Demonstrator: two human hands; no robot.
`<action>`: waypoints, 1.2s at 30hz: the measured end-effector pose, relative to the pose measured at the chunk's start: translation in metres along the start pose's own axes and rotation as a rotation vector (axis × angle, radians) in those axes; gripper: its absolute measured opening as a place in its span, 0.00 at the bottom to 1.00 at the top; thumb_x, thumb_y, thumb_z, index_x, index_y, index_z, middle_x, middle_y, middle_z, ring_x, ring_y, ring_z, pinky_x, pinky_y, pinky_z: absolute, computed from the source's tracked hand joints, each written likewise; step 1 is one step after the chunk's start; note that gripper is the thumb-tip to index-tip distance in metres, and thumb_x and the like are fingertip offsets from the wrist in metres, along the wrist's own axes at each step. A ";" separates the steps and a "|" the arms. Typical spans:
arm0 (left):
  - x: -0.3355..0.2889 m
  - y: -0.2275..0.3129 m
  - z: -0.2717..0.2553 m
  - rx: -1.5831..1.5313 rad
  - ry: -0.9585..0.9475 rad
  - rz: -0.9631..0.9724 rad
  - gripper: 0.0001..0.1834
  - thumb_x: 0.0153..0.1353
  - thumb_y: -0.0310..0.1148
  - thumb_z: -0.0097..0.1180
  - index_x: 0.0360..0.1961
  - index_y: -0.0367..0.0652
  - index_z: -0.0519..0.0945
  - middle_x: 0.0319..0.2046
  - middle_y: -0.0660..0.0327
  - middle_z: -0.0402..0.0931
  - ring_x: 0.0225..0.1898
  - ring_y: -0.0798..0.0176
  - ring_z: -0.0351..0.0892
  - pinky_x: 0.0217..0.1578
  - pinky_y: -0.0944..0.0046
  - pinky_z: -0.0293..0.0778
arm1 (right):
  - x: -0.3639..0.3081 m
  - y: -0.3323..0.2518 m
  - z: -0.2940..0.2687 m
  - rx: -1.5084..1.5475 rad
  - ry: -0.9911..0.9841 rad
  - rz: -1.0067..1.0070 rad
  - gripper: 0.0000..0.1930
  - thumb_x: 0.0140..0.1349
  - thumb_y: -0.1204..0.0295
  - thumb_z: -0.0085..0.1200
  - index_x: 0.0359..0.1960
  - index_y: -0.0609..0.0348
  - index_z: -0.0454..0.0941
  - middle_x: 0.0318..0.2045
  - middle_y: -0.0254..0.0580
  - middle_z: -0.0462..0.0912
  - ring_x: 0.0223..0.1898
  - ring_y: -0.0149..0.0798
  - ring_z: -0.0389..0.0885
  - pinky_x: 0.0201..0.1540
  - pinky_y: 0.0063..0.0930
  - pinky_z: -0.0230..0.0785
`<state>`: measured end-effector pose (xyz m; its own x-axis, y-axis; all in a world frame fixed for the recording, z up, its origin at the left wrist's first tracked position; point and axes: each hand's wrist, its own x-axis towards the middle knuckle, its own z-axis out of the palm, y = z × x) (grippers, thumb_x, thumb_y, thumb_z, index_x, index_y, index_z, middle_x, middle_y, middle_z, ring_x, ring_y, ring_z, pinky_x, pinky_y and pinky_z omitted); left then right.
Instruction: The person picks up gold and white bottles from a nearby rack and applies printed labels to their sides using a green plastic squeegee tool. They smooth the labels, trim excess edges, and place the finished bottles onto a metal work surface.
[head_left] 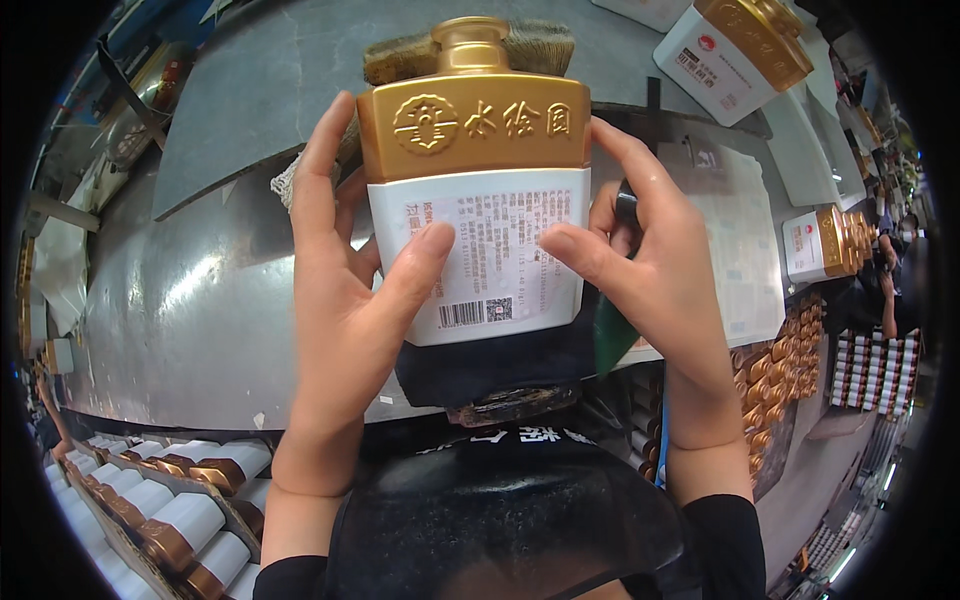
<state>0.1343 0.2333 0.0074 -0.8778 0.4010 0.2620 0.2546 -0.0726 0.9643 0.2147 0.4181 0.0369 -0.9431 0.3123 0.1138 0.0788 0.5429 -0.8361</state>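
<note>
A flat, wide-shouldered bottle (478,255) stands upright between my hands, its upper part and neck gold with raised emblem and lettering, its lower body white. A printed label with a barcode covers the white face toward me. My left hand (345,260) grips the left side, thumb pressed on the label's left part and index finger reaching up along the gold shoulder. On the other side my right hand (655,245), with a dark ring on one finger, holds the right edge, its thumb on the label. The fingers behind the bottle are partly hidden.
Behind the neck lies a brownish ridged block (400,62) on the grey metal table (220,310). White sheets (745,240) lie at right, near more gold-and-white bottles (735,55). A dark cloth (490,372) sits nearer me. Crated bottles (190,520) fill the lower left.
</note>
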 end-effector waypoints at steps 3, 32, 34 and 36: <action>0.002 -0.001 0.003 0.013 0.016 0.029 0.39 0.62 0.32 0.57 0.71 0.38 0.53 0.65 0.50 0.59 0.66 0.52 0.60 0.65 0.56 0.59 | 0.005 0.001 0.003 0.006 0.014 0.016 0.35 0.55 0.67 0.68 0.62 0.67 0.68 0.19 0.24 0.67 0.23 0.18 0.63 0.25 0.13 0.54; -0.017 -0.003 -0.015 -0.150 -0.147 -0.050 0.49 0.54 0.31 0.67 0.72 0.40 0.50 0.68 0.53 0.52 0.67 0.52 0.59 0.60 0.51 0.72 | -0.009 0.006 -0.002 0.064 -0.103 0.058 0.46 0.45 0.68 0.75 0.67 0.65 0.63 0.23 0.25 0.67 0.25 0.19 0.64 0.27 0.12 0.59; -0.016 -0.002 -0.014 -0.103 -0.132 -0.050 0.51 0.53 0.32 0.68 0.72 0.40 0.50 0.68 0.53 0.52 0.66 0.52 0.60 0.59 0.52 0.73 | -0.010 0.005 0.001 -0.002 -0.084 0.022 0.47 0.44 0.69 0.75 0.67 0.65 0.62 0.23 0.26 0.67 0.25 0.20 0.64 0.27 0.13 0.59; -0.017 -0.001 -0.014 -0.074 -0.130 -0.056 0.52 0.52 0.32 0.69 0.73 0.41 0.50 0.68 0.53 0.52 0.67 0.51 0.60 0.58 0.52 0.74 | -0.011 0.005 0.002 -0.044 -0.080 0.008 0.48 0.43 0.70 0.75 0.67 0.65 0.62 0.23 0.26 0.67 0.25 0.20 0.64 0.28 0.13 0.59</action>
<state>0.1431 0.2140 0.0024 -0.8288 0.5206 0.2052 0.1720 -0.1119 0.9787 0.2248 0.4163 0.0305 -0.9651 0.2544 0.0626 0.0988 0.5745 -0.8125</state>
